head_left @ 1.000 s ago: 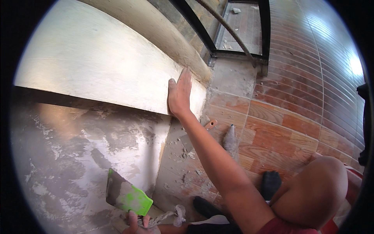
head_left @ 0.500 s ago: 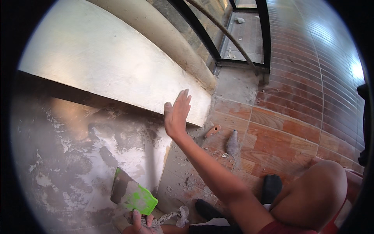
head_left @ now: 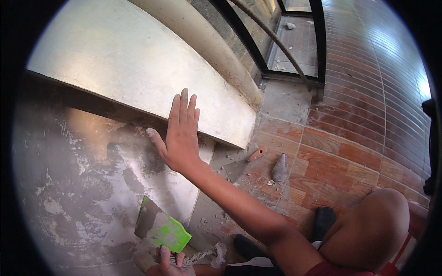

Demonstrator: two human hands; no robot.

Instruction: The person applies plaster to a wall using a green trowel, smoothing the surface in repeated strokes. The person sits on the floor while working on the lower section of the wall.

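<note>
**Feeling the plaster under the ledge, scraper waiting below**

From the head camera, I am looking down at a grey, patchy plastered wall face (head_left: 92,193) beneath a pale projecting ledge (head_left: 138,69). My right hand (head_left: 180,133) is reaching up with its fingers released and spread flat, the palm seeming to lie against the wall just where it meets the underside of the ledge; it is grasping nothing. My left hand (head_left: 168,264) is sitting at the bottom edge of the picture, clenched around the handle of the green scraper (head_left: 162,228), whose blade is pointing up and left, close to the wall.

On the tiled floor (head_left: 350,156) to the right, a trowel (head_left: 251,161) is lying beside a small grey cone of mortar (head_left: 279,168), well apart from both hands.

To do this well, I am judging that the flat hand should be pressing lightly and feeling for ridges, while the scraper blade is being held at a shallow angle so it is not gouging the soft surface.
</note>
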